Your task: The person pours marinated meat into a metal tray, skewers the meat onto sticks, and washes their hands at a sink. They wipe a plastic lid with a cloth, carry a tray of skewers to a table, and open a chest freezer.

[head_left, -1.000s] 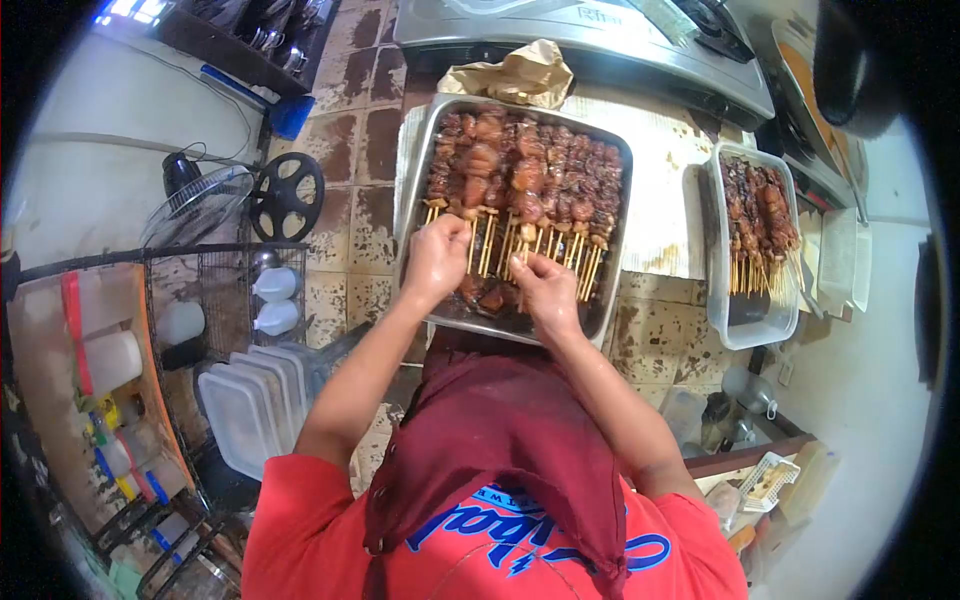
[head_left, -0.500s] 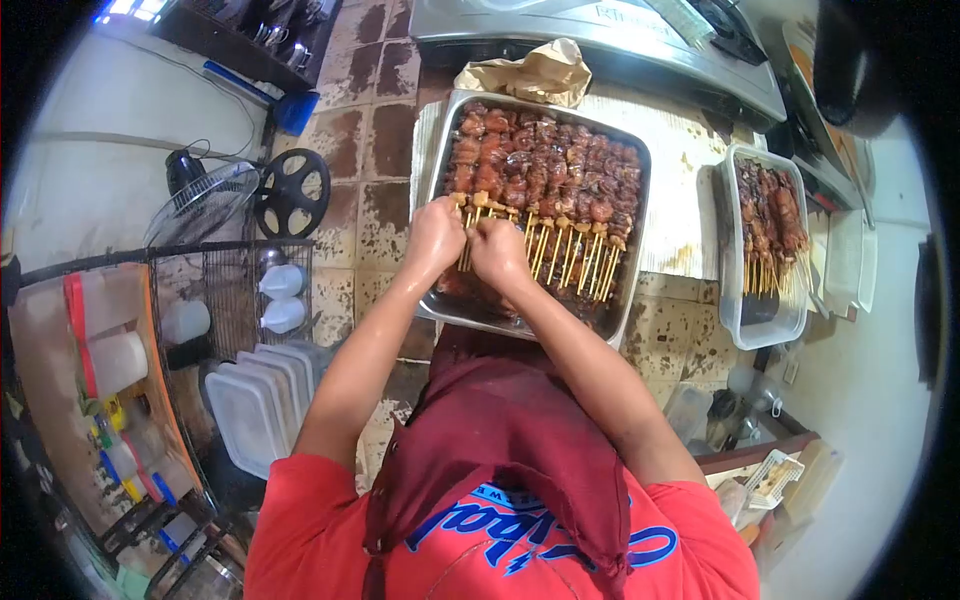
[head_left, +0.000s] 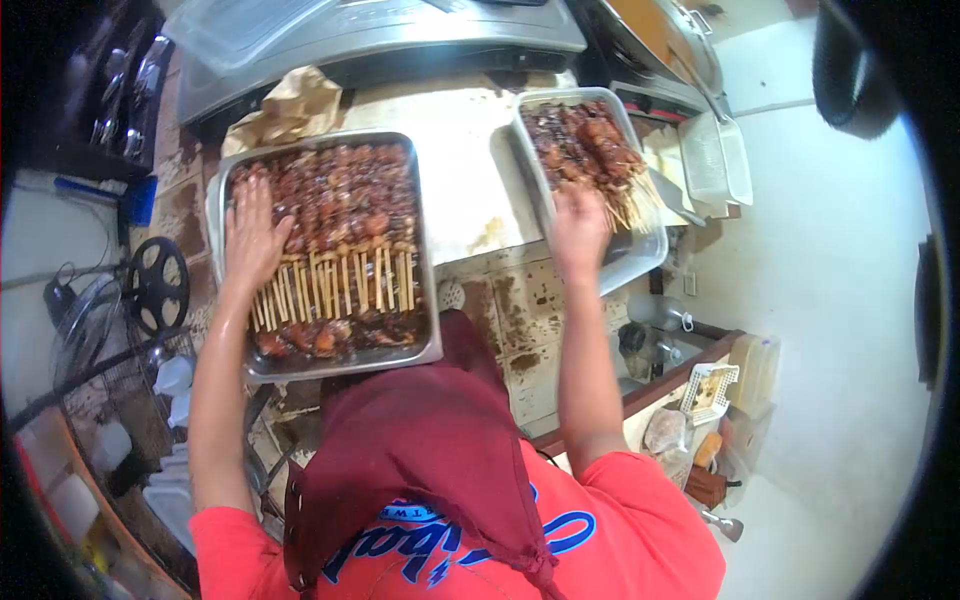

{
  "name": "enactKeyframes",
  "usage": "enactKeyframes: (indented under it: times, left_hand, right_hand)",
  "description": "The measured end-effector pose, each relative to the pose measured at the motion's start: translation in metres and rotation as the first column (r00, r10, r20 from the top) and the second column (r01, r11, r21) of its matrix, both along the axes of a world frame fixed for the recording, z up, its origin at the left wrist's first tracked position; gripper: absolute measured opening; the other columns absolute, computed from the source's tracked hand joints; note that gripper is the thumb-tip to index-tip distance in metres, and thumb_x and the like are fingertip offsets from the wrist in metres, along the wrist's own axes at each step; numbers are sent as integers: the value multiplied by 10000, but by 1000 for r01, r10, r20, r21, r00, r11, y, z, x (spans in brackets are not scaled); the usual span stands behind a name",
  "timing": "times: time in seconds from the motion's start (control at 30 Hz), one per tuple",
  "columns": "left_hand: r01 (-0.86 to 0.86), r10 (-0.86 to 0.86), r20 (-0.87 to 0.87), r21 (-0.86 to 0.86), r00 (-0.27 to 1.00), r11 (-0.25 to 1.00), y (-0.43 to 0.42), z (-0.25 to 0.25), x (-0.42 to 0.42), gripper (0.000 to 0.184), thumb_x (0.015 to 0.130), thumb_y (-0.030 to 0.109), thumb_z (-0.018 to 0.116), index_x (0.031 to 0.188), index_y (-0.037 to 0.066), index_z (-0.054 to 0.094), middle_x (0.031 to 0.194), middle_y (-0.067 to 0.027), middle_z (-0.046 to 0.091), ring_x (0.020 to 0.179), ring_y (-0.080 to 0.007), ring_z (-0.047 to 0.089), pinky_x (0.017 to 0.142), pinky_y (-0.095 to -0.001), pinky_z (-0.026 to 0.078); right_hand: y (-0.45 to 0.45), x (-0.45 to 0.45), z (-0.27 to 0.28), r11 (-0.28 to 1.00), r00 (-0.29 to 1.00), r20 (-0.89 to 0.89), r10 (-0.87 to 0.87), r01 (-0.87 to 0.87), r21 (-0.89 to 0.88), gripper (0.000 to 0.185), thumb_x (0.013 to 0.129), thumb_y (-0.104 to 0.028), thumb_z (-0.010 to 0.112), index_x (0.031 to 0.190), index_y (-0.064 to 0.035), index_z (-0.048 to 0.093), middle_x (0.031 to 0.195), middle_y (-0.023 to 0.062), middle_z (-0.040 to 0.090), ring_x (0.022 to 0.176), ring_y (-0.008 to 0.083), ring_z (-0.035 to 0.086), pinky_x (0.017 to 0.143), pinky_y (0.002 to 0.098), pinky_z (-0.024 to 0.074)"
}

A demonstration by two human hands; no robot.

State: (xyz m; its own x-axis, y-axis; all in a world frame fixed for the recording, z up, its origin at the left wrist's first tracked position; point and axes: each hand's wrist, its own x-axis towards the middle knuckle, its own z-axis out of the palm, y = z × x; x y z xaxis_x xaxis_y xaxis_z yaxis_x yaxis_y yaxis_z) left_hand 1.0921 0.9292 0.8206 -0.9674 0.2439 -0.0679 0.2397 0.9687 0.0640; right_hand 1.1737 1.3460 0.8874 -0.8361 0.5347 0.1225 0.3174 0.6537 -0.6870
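Rows of glazed meat skewers fill a metal tray, their bare sticks pointing toward me, with more dark meat below the sticks. My left hand lies with fingers spread flat on the left end of the skewers. My right hand is at the near left part of a clear plastic container, by the sticks of the skewers in it. Its fingers look curled and blurred, and what they hold, if anything, is hidden.
Crumpled brown paper lies behind the metal tray. A stove with a clear lid stands at the back. On the right are a white basket and a wall; a black fan part is on the left.
The view has turned right, so the tray now appears further left. My left hand has opened onto the skewers. My right hand has left the tray and reached the plastic container.
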Motion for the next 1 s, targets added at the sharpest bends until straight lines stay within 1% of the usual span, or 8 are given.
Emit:
enactKeyframes:
  times: [0.03, 0.1, 0.23, 0.4, 0.5, 0.63, 0.83, 1.0]
  left_hand:
    - [-3, 3, 13, -19, 1000, 1000, 1, 0, 0, 690, 926, 464, 333, 1440, 66, 105, 1502, -120, 107, 1389, -273, 83, 1103, -466, 82]
    - [57, -57, -36, 4, 998, 998, -5, -13, -4, 682, 930, 453, 330, 1442, 68, 95, 1502, -121, 108, 1388, -275, 83, 1104, -460, 77]
    - [-7, -3, 96, 101, 995, 995, 1, 6, -9, 653, 939, 425, 323, 1436, 54, 118, 1494, -124, 146, 1387, -275, 92, 1102, -454, 73]
    - [-44, 150, -177, 494, 973, 868, 54, 42, 5, 505, 924, 257, 473, 1333, -10, 344, 1316, -225, 401, 1220, -345, 387, 1020, -385, 299]
    - [2, 129, -216, 521, 968, 853, 98, 52, 16, 502, 912, 253, 494, 1310, -24, 368, 1292, -215, 427, 1208, -330, 405, 1011, -382, 315]
    - [10, 67, -78, 720, 995, 694, 164, 66, 36, 473, 859, 117, 538, 1294, -9, 399, 1259, -194, 468, 1140, -298, 486, 967, -371, 378]
    - [121, -117, -57, 729, 992, 674, 218, 70, 49, 435, 830, 67, 529, 1244, -18, 425, 1178, -207, 496, 1049, -297, 545, 903, -367, 423]
    - [14, -154, 100, 797, 983, 604, 232, 70, 62, 409, 834, 70, 528, 1224, -12, 437, 1141, -198, 504, 974, -299, 578, 832, -373, 456]
  right_hand:
    - [56, 5, -10, 964, 996, 19, -82, 74, 255, 286, 822, -125, 568, 1097, -50, 581, 958, 160, 591, 890, 325, 573, 816, 392, 457]
    - [119, 15, -11, 843, 978, 80, -192, 122, 523, 241, 818, -151, 581, 1034, -52, 618, 955, 158, 571, 899, 346, 563, 805, 430, 456]
    - [168, 20, -23, 815, 968, 171, -184, 54, 576, 171, 801, -148, 574, 932, -52, 626, 945, 155, 561, 899, 345, 560, 767, 444, 464]
    - [188, 14, -30, 829, 959, 282, -34, -131, 543, 113, 796, -113, 511, 838, -48, 594, 886, 173, 545, 857, 354, 558, 714, 462, 469]
    - [186, 10, -25, 827, 951, 308, 20, -189, 530, 99, 796, -82, 475, 802, -40, 564, 869, 177, 542, 835, 362, 557, 702, 469, 460]
    - [197, 10, -30, 823, 966, 254, 56, -188, 536, 86, 790, -81, 476, 803, -53, 556, 852, 168, 544, 825, 360, 558, 696, 458, 459]
    - [200, 10, -20, 794, 946, 302, 115, -270, 544, 91, 783, -56, 475, 824, -51, 556, 854, 146, 539, 820, 336, 554, 686, 436, 466]
    - [194, 3, -27, 718, 976, 213, 55, -187, 671, 87, 786, -73, 485, 801, -50, 568, 856, 113, 542, 849, 287, 556, 670, 395, 489]
